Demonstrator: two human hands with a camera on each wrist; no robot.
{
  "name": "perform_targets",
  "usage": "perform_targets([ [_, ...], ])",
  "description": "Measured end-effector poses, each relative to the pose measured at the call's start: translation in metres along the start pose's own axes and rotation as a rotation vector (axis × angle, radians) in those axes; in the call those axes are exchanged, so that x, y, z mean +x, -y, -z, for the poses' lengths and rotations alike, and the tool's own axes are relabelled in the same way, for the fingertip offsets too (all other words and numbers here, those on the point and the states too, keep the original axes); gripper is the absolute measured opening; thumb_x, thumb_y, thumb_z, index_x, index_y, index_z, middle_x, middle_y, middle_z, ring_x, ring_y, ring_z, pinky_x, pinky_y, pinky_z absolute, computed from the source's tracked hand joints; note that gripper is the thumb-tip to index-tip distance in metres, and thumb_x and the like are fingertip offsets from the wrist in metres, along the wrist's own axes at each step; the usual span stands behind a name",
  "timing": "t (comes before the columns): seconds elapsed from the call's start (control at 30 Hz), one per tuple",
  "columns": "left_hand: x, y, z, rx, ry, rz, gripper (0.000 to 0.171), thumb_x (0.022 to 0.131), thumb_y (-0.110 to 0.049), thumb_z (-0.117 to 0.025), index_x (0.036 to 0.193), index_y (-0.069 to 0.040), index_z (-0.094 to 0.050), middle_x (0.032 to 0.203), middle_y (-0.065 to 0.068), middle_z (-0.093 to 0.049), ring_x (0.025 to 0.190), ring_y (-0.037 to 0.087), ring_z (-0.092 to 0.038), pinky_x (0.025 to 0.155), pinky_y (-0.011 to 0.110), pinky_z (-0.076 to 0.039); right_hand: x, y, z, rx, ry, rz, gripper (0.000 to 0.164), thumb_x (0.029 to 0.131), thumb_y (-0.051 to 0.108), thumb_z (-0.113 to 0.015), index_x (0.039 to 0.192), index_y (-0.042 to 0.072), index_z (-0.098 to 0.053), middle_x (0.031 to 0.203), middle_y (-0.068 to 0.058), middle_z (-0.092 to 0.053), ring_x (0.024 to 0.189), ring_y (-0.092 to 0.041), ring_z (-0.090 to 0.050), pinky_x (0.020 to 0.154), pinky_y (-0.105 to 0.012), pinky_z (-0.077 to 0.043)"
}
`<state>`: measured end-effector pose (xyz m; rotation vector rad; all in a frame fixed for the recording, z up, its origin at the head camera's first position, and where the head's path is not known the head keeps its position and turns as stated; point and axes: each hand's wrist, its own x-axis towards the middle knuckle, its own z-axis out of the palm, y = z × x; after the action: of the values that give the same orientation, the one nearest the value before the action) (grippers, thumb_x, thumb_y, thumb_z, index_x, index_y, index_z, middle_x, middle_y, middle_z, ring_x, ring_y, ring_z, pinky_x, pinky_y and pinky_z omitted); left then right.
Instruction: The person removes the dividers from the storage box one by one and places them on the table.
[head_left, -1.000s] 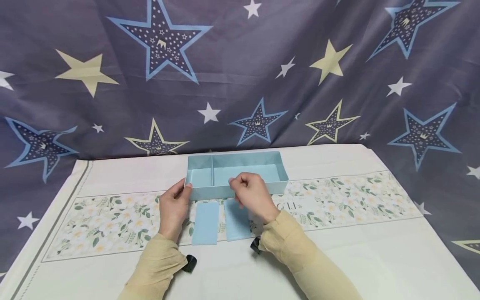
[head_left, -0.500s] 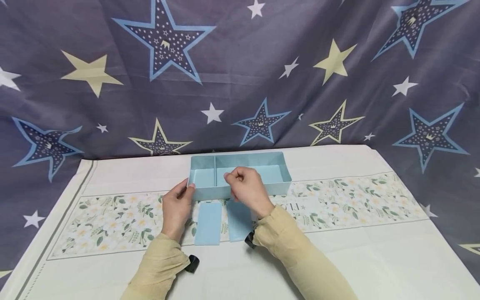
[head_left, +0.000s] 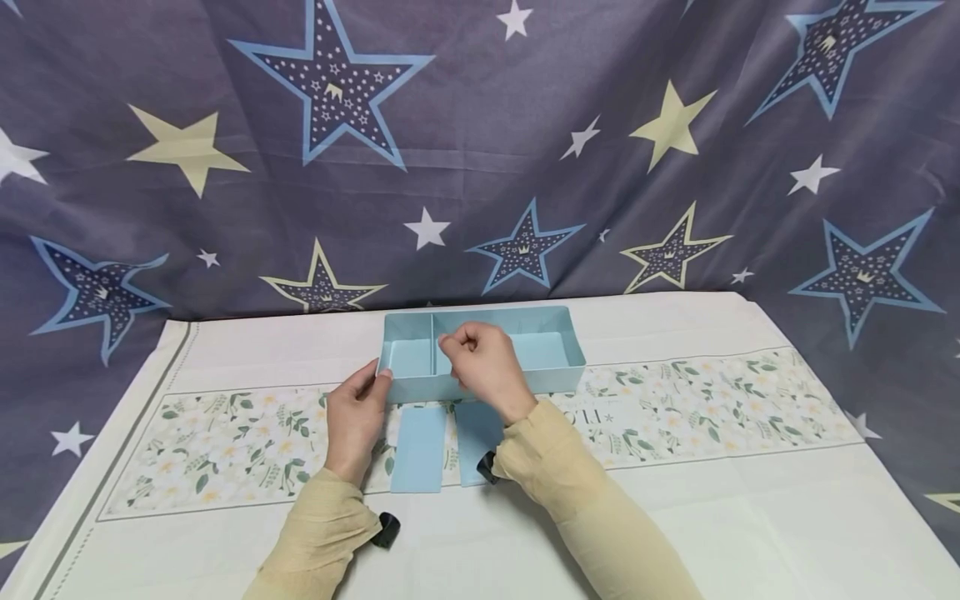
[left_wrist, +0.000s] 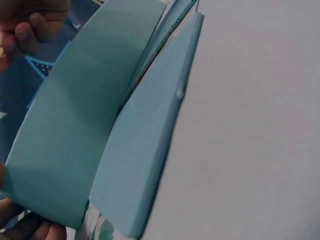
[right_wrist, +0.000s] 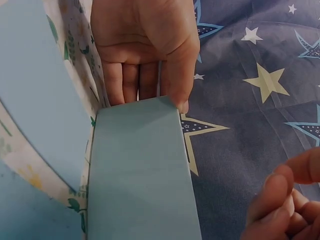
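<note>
A light blue rectangular box (head_left: 551,379) stands at the back of the table, split by an upright divider (head_left: 432,346) into a small left part and a longer right part. My left hand (head_left: 356,425) grips its front left corner, thumb (right_wrist: 182,106) at the rim and fingers along the side wall. Above the long part, just right of the divider, is my right hand (head_left: 482,362). Its fingers are curled with thumb and fingertips together, and nothing shows between them. Two flat light blue panels, one left (head_left: 417,450) and one right (head_left: 472,429), lie before the box.
A white cloth (head_left: 750,517) with a floral strip (head_left: 225,450) covers the table. Behind it hangs a dark curtain (head_left: 495,117) printed with stars. Black bands show at the left cuff (head_left: 386,530) and right cuff (head_left: 487,467), the right one overlapping the right panel.
My right hand has moved left and a little away from me over the box, toward the divider, with fingers still curled. The left hand keeps its grip on the box corner.
</note>
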<state>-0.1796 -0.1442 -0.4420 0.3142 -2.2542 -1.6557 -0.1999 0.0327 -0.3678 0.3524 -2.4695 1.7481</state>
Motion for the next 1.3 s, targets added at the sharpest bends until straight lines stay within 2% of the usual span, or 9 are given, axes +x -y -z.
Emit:
perform_targets([
  [0.43,0.002,0.000,-0.001,-0.013,0.002,-0.003,0.040,0.087,-0.040,-0.057,0.118,-0.014,-0.058,0.114,0.012,-0.060,0.096,0.018,-0.055,0.083,0.043,-0.047,0.008,0.001,-0.007,-0.041,-0.019,0.071,0.021,0.087,0.024,-0.055,0.069,0.014,-0.061,0.052,-0.004,-0.052,0.042,-0.019,-0.049,0.039,-0.033,-0.043],
  [0.63,0.019,0.038,-0.008,0.004,-0.009,-0.029,0.040,0.084,-0.050,-0.055,0.116,-0.025,-0.059,0.113,0.005,-0.061,0.094,0.013,-0.055,0.083,0.042,-0.048,0.012,-0.005,-0.012,-0.161,-0.064,0.138,0.018,0.086,0.024,-0.057,0.069,0.017,-0.059,0.052,-0.002,-0.049,0.042,-0.016,-0.043,0.041,-0.029,-0.038],
  [0.7,0.025,0.050,-0.011,0.019,-0.017,-0.026,0.039,0.083,-0.054,-0.054,0.115,-0.030,-0.058,0.113,0.001,-0.061,0.093,0.009,-0.055,0.082,0.040,-0.048,0.012,-0.007,-0.013,-0.202,-0.080,0.143,0.013,0.085,0.024,-0.057,0.075,0.016,-0.060,0.056,-0.001,-0.051,0.045,-0.015,-0.043,0.043,-0.029,-0.038],
  [0.8,0.026,0.054,-0.012,0.014,-0.026,-0.034,0.039,0.082,-0.057,-0.054,0.113,-0.034,-0.058,0.110,-0.003,-0.062,0.091,0.005,-0.054,0.081,0.037,-0.049,0.012,-0.009,-0.013,-0.242,-0.079,0.132,0.015,0.084,0.025,-0.058,0.091,0.013,-0.061,0.065,0.000,-0.056,0.052,-0.012,-0.047,0.047,-0.030,-0.042],
  [0.9,0.024,0.051,-0.011,0.004,-0.020,-0.036,0.040,0.082,-0.055,-0.056,0.114,-0.032,-0.059,0.110,-0.002,-0.062,0.092,0.007,-0.055,0.081,0.038,-0.049,0.012,-0.011,-0.014,-0.277,-0.076,0.113,0.026,0.084,0.028,-0.058,0.104,0.012,-0.058,0.075,0.001,-0.059,0.062,-0.009,-0.049,0.053,-0.031,-0.044],
  [1.03,0.023,0.049,-0.011,0.008,-0.022,-0.046,0.040,0.081,-0.058,-0.055,0.112,-0.033,-0.059,0.108,-0.003,-0.063,0.090,0.006,-0.055,0.079,0.036,-0.049,0.013,-0.014,-0.015,-0.342,-0.072,0.098,0.029,0.083,0.032,-0.058,0.106,0.013,-0.058,0.081,0.001,-0.058,0.069,-0.011,-0.047,0.057,-0.032,-0.043],
  [1.13,0.019,0.041,-0.008,0.000,-0.008,-0.038,0.041,0.082,-0.056,-0.056,0.114,-0.030,-0.059,0.109,-0.001,-0.063,0.091,0.007,-0.055,0.079,0.036,-0.049,0.012,-0.016,-0.017,-0.397,-0.067,0.091,0.029,0.084,0.032,-0.058,0.104,0.011,-0.058,0.081,0.000,-0.058,0.065,-0.011,-0.047,0.054,-0.031,-0.042],
  [1.27,0.007,0.013,-0.002,-0.020,0.017,-0.012,0.042,0.085,-0.044,-0.056,0.118,-0.017,-0.058,0.113,0.009,-0.061,0.095,0.014,-0.055,0.083,0.042,-0.048,0.012,-0.019,-0.020,-0.463,-0.062,0.068,0.034,0.084,0.034,-0.058,0.105,0.008,-0.059,0.074,0.004,-0.058,0.057,-0.008,-0.048,0.051,-0.031,-0.043],
  [1.3,0.007,0.013,-0.002,-0.020,0.011,-0.014,0.043,0.085,-0.045,-0.057,0.118,-0.018,-0.058,0.113,0.009,-0.061,0.094,0.014,-0.055,0.083,0.041,-0.048,0.012,-0.019,-0.020,-0.477,-0.061,0.060,0.035,0.084,0.035,-0.058,0.105,0.007,-0.059,0.072,0.006,-0.058,0.056,-0.008,-0.048,0.050,-0.030,-0.043],
])
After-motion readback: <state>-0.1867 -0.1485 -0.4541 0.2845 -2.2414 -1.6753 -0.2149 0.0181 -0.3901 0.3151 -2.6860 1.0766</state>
